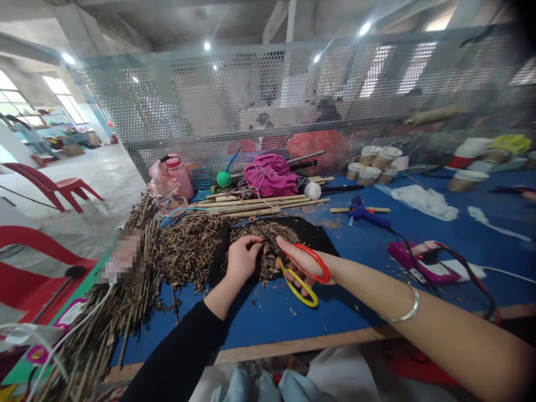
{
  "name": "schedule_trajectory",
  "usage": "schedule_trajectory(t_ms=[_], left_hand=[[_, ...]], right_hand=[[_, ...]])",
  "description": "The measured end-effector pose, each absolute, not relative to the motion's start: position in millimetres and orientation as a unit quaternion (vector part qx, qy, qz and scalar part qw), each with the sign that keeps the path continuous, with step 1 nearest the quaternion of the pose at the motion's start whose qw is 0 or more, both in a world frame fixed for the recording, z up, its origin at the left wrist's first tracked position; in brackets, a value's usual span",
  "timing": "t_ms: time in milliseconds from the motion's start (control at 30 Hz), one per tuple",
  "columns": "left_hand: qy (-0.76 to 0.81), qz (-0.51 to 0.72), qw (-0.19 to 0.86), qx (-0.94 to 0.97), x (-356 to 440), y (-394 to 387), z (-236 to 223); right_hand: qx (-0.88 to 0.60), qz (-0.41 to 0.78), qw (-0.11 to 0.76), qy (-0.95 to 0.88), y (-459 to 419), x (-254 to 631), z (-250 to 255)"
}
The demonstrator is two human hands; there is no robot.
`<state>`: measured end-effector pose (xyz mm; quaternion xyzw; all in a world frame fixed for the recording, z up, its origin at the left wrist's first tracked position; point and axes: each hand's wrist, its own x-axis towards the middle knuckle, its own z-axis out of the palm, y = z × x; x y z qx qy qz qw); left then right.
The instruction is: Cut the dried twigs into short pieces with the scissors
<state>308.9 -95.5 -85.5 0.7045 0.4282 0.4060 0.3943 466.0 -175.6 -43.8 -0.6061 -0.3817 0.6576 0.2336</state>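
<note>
My right hand [302,262] grips a pair of scissors [324,272] with one red and one yellow handle loop. The dark blades point away and left, towards my left fingertips. My left hand [243,258] is closed in a pinch beside the blades; whatever is between the fingertips is too small to make out. Both hands are over a black cloth [325,241] strewn with brown dried plant bits [268,267]. A larger heap of dried, curled plant pieces [188,245] lies left of the cloth.
Thin sticks [259,206], purple fabric [270,176] and a pink jug [178,176] stand behind the heap. A blue glue gun [366,215] and a magenta power strip [435,268] with cords lie right. Long dry stems [104,329] cover the left edge. Perforated metal panels [218,100] rise behind.
</note>
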Motion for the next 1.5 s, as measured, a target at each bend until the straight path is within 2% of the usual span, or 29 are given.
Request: schedule_trajectory(t_ms=[133, 333, 633, 733, 833, 933, 1133, 1233, 1333, 1500], left_hand=[[0.435, 0.403, 0.369, 0.715, 309.0, -93.5, -88.0], [0.451, 0.390, 0.361, 0.717, 304.7, -87.7, -88.8], [0.453, 0.346, 0.328, 0.754, 290.3, -76.0, -77.8], [0.471, 0.304, 0.261, 0.785, 278.8, -83.8, -63.8], [0.484, 0.222, 0.190, 0.825, 269.8, -103.1, -54.8], [0.472, 0.124, 0.175, 0.855, 270.7, -123.3, -56.9], [0.484, 0.099, 0.187, 0.849, 285.7, -127.8, -71.1], [0.479, 0.085, 0.196, 0.851, 285.3, -119.7, -70.3], [0.477, 0.081, 0.180, 0.856, 283.9, -110.6, -63.5], [0.510, 0.086, 0.084, 0.852, 299.5, -105.2, -48.1]], right_hand=[[-0.625, 0.606, 0.266, -0.414, -175.1, 459.1, -50.6], [-0.654, 0.577, 0.252, -0.419, -178.6, 459.4, -52.0], [-0.597, 0.674, 0.227, -0.372, -209.4, 484.5, -23.1], [-0.581, 0.666, 0.245, -0.399, -226.6, 497.9, -10.6], [-0.559, 0.659, 0.299, -0.406, -234.1, 516.6, -11.6], [-0.535, 0.639, 0.393, -0.389, -222.6, 534.4, -23.6], [-0.481, 0.604, 0.551, -0.318, -167.4, 545.4, -44.2], [-0.434, 0.625, 0.573, -0.304, -155.6, 546.1, -53.9], [-0.407, 0.653, 0.560, -0.307, -159.8, 549.0, -65.3], [-0.414, 0.641, 0.577, -0.291, -170.5, 551.1, -70.3]])
